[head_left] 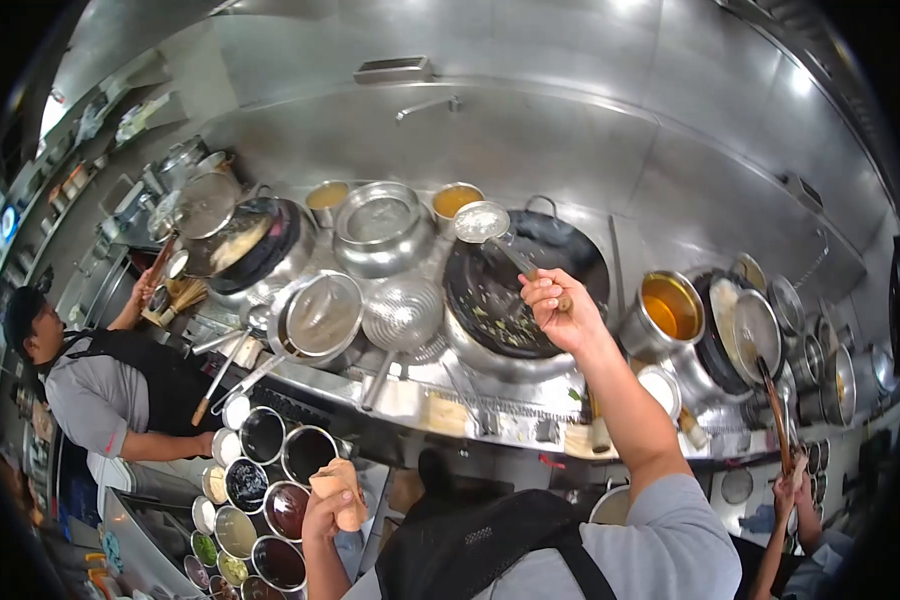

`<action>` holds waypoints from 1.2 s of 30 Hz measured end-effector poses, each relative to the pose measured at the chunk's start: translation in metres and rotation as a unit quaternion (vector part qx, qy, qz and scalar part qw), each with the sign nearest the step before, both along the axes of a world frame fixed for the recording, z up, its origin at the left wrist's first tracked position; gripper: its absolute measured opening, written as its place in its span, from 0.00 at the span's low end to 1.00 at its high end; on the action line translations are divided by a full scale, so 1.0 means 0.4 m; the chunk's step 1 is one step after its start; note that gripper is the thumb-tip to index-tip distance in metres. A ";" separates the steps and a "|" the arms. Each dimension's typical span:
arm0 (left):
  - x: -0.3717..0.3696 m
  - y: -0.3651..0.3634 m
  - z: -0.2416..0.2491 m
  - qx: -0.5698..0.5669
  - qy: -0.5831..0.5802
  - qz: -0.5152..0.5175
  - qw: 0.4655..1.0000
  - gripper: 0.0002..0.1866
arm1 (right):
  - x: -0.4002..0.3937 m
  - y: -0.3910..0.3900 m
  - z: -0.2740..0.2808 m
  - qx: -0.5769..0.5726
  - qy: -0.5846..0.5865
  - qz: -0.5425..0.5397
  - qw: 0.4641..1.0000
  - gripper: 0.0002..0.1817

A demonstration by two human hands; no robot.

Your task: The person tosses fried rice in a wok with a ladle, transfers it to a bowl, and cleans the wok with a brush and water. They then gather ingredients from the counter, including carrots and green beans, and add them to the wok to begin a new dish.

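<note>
My right hand (pixel 560 305) is closed around the handle of a ladle (pixel 482 222), whose bowl holds something whitish above the rear left rim of a black wok (pixel 580 262). Small pale and green bits lie in the wok. Lower left, my left hand (pixel 330 515) grips a folded tan cloth (pixel 338 490) beside the pots of sauce (pixel 286 508). A perforated strainer (pixel 402 312) rests left of the wok.
A co-worker (pixel 100 390) stands at the left by another wok (pixel 240 245); another person's hands (pixel 792 488) are at the lower right. A pot of orange liquid (pixel 670 306) sits right of my wok. A faucet (pixel 430 106) juts from the back wall.
</note>
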State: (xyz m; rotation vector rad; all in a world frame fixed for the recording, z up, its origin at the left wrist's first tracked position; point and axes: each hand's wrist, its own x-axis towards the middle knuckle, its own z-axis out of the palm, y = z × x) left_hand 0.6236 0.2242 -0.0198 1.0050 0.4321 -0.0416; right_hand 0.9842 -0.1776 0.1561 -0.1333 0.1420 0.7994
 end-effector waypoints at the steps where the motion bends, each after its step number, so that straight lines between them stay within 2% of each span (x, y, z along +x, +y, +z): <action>1: -0.007 -0.023 -0.011 0.001 0.010 -0.020 1.000 0.31 | -0.032 -0.045 -0.012 -0.013 0.011 -0.005 1.000 0.10; 3: -0.018 -0.060 -0.046 0.004 0.025 -0.048 0.999 0.30 | -0.088 -0.133 -0.053 -0.022 0.027 -0.018 0.999 0.09; 6: -0.044 -0.091 -0.153 0.069 0.109 -0.082 0.988 0.26 | -0.163 -0.243 -0.157 -0.025 0.038 -0.020 0.999 0.07; 9: -0.092 -0.111 -0.241 0.117 0.259 -0.124 0.951 0.20 | -0.232 -0.301 -0.257 -0.007 0.046 -0.039 0.998 0.07; 10: -0.130 -0.100 -0.324 0.120 0.267 -0.133 0.947 0.20 | -0.252 -0.313 -0.286 0.001 0.047 -0.044 0.998 0.08; 11: -0.183 -0.081 -0.429 0.176 0.280 -0.145 0.932 0.20 | -0.270 -0.318 -0.308 -0.003 0.042 -0.053 0.998 0.09; 12: -0.223 -0.074 -0.483 0.232 0.292 -0.156 0.915 0.21 | -0.285 -0.323 -0.330 -0.006 0.037 -0.061 0.997 0.11; 13: -0.265 -0.074 -0.502 0.275 0.313 -0.173 0.892 0.21 | -0.292 -0.333 -0.378 -0.001 -0.008 -0.052 0.999 0.15; 14: -0.306 -0.071 -0.509 0.309 0.335 -0.192 0.869 0.22 | -0.312 -0.333 -0.379 0.002 0.000 -0.056 0.998 0.15; 16: -0.387 -0.073 -0.507 0.354 0.376 -0.223 0.827 0.22 | -0.354 -0.331 -0.387 -0.214 -0.177 -0.053 0.959 0.26; 17: -0.419 -0.071 -0.495 0.370 0.390 -0.236 0.810 0.23 | -0.378 -0.332 -0.453 -0.221 -0.214 -0.023 0.951 0.37; 20: -0.479 -0.056 -0.456 0.383 0.422 -0.255 0.781 0.24 | -0.504 -0.318 -0.655 -0.319 -0.215 0.216 0.897 0.40; 22: -0.510 -0.050 -0.418 0.386 0.445 -0.259 0.766 0.25 | -0.582 -0.340 -0.915 -0.415 -0.163 0.349 0.824 0.38; 23: -0.511 -0.045 -0.405 0.387 0.452 -0.260 0.760 0.25 | -0.608 -0.373 -1.072 -0.462 -0.063 0.335 0.819 0.34; 24: -0.518 -0.044 -0.386 0.388 0.462 -0.262 0.753 0.25 | -0.630 -0.405 -1.243 -0.519 0.094 0.203 0.825 0.32; 25: -0.518 -0.043 -0.371 0.388 0.470 -0.263 0.748 0.26 | -0.650 -0.436 -1.406 -0.557 0.211 0.035 0.803 0.29; 27: -0.520 -0.033 -0.346 0.391 0.484 -0.263 0.737 0.27 | -0.623 -0.501 -1.567 -0.459 0.375 -0.189 0.783 0.23; 28: -0.518 -0.025 -0.334 0.394 0.490 -0.263 0.732 0.27 | -0.602 -0.484 -1.570 -0.455 0.377 -0.186 0.785 0.23; 30: -0.513 -0.014 -0.319 0.400 0.496 -0.264 0.724 0.28 | -0.542 -0.460 -1.528 -0.325 0.314 -0.334 0.827 0.21; 32: -0.503 -0.002 -0.311 0.404 0.498 -0.265 0.720 0.29 | -0.547 -0.444 -1.495 -0.330 0.316 -0.351 0.817 0.20; 34: -0.478 0.013 -0.321 0.416 0.491 -0.271 0.716 0.30 | -0.564 -0.440 -1.468 -0.236 0.393 -0.396 0.796 0.22; 36: -0.435 0.039 -0.342 0.437 0.473 -0.290 0.708 0.30 | -0.623 -0.459 -1.452 -0.316 0.300 -0.329 0.838 0.25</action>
